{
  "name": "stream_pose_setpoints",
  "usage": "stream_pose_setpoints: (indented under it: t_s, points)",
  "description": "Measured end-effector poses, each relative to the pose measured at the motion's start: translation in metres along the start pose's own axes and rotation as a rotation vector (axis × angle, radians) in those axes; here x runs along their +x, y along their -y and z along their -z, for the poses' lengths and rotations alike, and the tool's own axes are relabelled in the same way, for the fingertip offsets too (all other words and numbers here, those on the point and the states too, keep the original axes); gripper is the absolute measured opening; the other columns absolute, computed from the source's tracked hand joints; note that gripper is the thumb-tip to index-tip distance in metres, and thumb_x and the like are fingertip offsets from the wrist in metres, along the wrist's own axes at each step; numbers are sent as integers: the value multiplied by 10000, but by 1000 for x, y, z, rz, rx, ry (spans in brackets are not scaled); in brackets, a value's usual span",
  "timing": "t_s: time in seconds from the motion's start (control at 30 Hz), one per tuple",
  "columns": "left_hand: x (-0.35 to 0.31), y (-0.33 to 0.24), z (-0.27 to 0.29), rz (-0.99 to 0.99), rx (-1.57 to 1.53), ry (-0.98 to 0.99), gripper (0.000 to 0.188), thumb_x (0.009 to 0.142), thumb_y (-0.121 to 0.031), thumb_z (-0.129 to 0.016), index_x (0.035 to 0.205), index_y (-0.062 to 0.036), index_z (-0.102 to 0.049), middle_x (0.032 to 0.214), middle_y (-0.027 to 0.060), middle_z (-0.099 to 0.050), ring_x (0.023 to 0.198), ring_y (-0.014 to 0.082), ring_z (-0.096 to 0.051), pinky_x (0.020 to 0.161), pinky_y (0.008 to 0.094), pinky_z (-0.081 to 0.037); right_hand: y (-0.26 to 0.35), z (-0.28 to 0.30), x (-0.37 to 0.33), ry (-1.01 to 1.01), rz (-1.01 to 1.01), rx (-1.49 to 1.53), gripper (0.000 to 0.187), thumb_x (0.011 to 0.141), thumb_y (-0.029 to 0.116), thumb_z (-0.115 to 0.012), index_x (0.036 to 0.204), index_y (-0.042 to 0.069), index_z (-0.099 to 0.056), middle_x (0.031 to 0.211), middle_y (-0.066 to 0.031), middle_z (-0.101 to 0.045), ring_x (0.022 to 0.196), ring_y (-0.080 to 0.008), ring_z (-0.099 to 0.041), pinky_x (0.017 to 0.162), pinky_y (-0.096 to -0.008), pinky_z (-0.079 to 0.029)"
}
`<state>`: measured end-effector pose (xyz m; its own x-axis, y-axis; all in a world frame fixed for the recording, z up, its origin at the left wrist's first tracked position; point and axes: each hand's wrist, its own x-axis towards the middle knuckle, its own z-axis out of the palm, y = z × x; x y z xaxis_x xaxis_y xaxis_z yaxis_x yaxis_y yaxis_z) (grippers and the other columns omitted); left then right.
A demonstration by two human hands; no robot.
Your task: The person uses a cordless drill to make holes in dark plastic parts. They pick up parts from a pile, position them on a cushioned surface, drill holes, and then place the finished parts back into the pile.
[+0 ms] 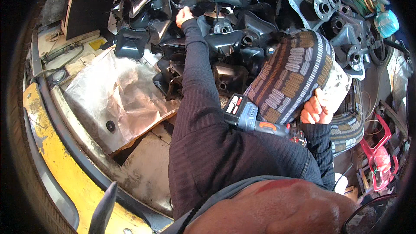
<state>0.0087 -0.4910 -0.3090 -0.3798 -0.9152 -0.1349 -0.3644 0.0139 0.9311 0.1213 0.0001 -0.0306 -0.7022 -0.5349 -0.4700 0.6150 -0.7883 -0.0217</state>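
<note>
My left hand (184, 17) reaches far forward to a pile of black moulded parts (225, 41). Its fingers are curled against the pile, and whatever they hold is hidden. On the right, my right hand (317, 109) is closed at the edge of a striped, patterned cushion (292, 71). I cannot make out what its fingers grip. A pale, stained sheet (340, 89) shows just beyond it. Between my arms lies a grey cordless power tool (251, 119) with a dark battery, partly covered by my sleeve; neither hand touches it.
Crumpled brown paper (123, 93) lies left of my arm, with a black ring (111, 126) on it. A worn yellow metal edge (65, 156) curves along the left. Housings with round hubs (323, 8) stack at back right. A pink-red frame (381, 160) stands right.
</note>
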Motion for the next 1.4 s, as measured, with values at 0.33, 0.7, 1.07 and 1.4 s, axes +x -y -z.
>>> stream_pose_setpoints:
  t_s: [0.33, 0.7, 1.07, 1.4]
  points:
    - [-102, -249, 58, -383, -522, 402, 199, 795, -126, -585, 897, 43, -613, 839, 133, -625, 697, 236, -612, 640, 355, -514, 25, 31, -68, -286, 207, -435, 431, 920, 286, -463, 1246, 5, -436, 713, 21, -371, 517, -66, -314, 357, -174, -250]
    - [-484, -264, -78, -1888, 188, 1509, 114, 765, -174, -663, 792, -67, -633, 744, 103, -585, 692, 276, -571, 630, 354, -471, 152, 123, -241, -182, 1059, -307, 394, 936, 288, -442, 1194, -5, -491, 561, 57, -352, 487, -52, -349, 394, -192, -294]
    - [-530, -173, -84, -1847, 573, 1710, 172, 784, -305, -624, 838, -143, -648, 715, 86, -590, 694, 271, -601, 617, 390, -478, 181, 272, -366, -338, 1432, -108, 446, 915, 163, -438, 1342, 77, -342, 620, 33, -352, 484, -81, -351, 325, -198, -283]
    - [-547, -190, -71, -1787, 288, 1616, 102, 809, -220, -616, 856, -134, -645, 689, 65, -580, 618, 238, -576, 554, 345, -457, 187, 279, -305, -329, 1322, -101, 304, 920, 229, -482, 1165, 50, -500, 633, 19, -382, 508, -70, -381, 338, -193, -252]
